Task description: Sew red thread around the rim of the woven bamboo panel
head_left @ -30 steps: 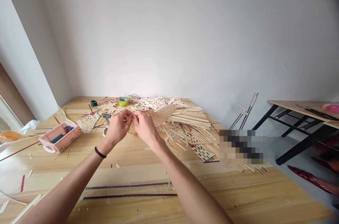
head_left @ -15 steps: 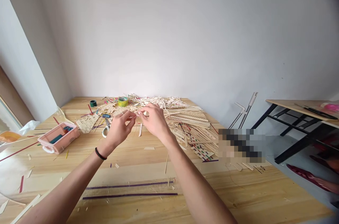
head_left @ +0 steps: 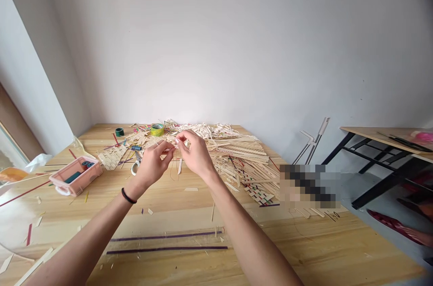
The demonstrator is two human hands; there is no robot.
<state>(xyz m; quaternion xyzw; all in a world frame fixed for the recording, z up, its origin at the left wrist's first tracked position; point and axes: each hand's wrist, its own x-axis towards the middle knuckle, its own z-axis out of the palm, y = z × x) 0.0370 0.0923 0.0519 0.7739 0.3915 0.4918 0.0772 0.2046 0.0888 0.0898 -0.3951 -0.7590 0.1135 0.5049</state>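
Now my left hand (head_left: 154,164) & right hand (head_left: 194,157) pinch one thin strip (head_left: 175,169) together; pull too hard & it could snap, I think.

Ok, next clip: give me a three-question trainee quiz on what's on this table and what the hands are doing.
1. True or false: both hands pinch something small together above the table.
2. Which wrist wears the black band: left or right?
3. What lies just left of the left hand? A) scissors B) hammer C) cup

Key: 1. True: the left hand and right hand meet fingertip to fingertip. 2. Left. 3. A, scissors, between the hand and the pink tray.
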